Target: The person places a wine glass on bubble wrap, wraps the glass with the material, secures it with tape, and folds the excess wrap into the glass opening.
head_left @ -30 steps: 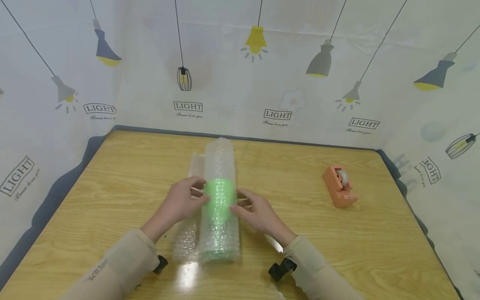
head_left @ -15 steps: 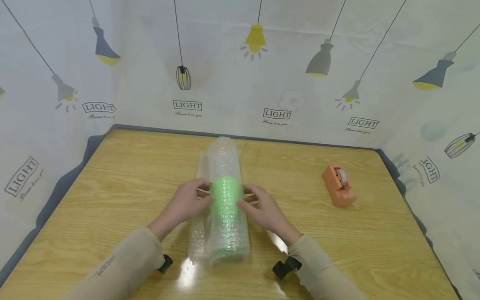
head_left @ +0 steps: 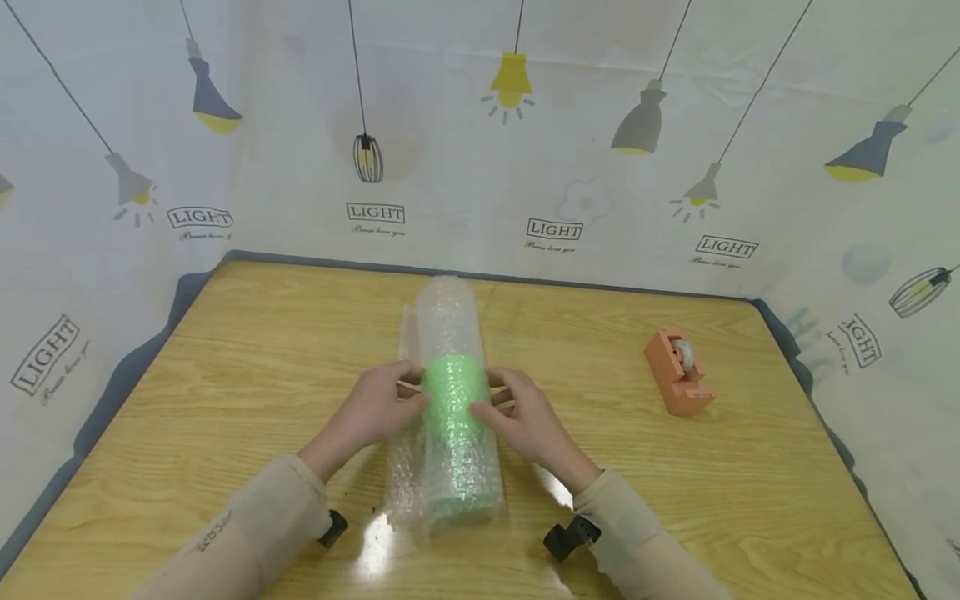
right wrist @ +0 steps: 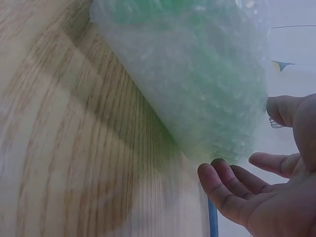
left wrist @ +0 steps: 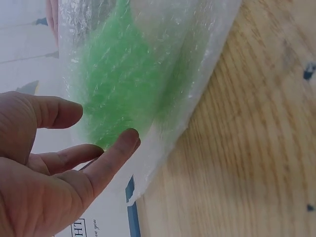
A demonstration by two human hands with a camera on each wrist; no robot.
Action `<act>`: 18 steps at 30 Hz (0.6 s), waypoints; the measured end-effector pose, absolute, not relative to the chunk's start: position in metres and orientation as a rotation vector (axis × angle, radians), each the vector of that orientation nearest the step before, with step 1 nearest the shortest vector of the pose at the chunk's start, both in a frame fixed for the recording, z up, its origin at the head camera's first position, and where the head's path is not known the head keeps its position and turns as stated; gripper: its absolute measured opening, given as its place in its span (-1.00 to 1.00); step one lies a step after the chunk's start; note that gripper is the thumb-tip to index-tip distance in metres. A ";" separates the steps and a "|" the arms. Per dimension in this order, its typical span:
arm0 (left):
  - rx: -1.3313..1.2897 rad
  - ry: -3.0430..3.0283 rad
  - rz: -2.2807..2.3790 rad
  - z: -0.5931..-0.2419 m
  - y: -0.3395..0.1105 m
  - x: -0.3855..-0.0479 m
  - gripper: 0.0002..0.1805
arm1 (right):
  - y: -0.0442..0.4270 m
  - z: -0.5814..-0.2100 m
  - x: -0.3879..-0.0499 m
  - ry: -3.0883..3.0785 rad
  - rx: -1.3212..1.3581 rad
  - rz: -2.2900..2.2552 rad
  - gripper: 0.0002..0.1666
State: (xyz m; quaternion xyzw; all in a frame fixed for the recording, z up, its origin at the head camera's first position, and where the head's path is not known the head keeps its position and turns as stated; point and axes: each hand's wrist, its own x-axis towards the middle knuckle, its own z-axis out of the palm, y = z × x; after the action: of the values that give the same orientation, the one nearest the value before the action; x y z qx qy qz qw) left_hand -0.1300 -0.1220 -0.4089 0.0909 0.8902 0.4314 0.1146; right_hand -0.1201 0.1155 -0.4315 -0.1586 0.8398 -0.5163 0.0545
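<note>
A green cylindrical object [head_left: 455,392] lies inside a roll of clear bubble wrap [head_left: 448,321] on the wooden table, its long side running away from the person. On the roll's left side rests the left hand [head_left: 375,404], thumb and fingers spread apart and lightly bent. The right hand [head_left: 531,422] touches the opposite side in a similar pose. In the left wrist view, the left hand [left wrist: 49,190] has its fingertips by the bubble wrap [left wrist: 197,64]. Bubble wrap [right wrist: 163,64] also fills the right wrist view, beside the fingers of the right hand [right wrist: 279,197]. A loose flap lies left of the roll.
An orange tape dispenser [head_left: 672,375] with a tape roll stands on the right part of the wooden table [head_left: 750,467]. Behind and at the sides hangs a pale sheet [head_left: 450,100] printed with lamps. Black straps hang at both wrists.
The wrapped roll and both hands have shifted slightly to the right over the last second, mostly in the first half. The tape dispenser has stayed put.
</note>
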 end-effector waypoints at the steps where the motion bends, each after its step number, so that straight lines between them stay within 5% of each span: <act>1: 0.261 2.603 1.269 -0.410 -0.122 -0.130 -0.60 | 0.116 -0.432 -0.120 2.556 -0.488 -1.572 -0.42; 18: 0.139 2.504 1.316 -0.419 -0.122 -0.128 -0.17 | 0.115 -0.435 -0.124 2.508 -0.381 -1.443 -0.27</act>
State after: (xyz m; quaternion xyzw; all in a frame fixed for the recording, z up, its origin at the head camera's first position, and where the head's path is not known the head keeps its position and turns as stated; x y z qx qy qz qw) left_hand -0.1278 -0.1216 -0.4192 0.0485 0.8736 0.4590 0.1540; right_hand -0.1237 0.1151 -0.4349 -0.1299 0.8540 -0.4913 0.1114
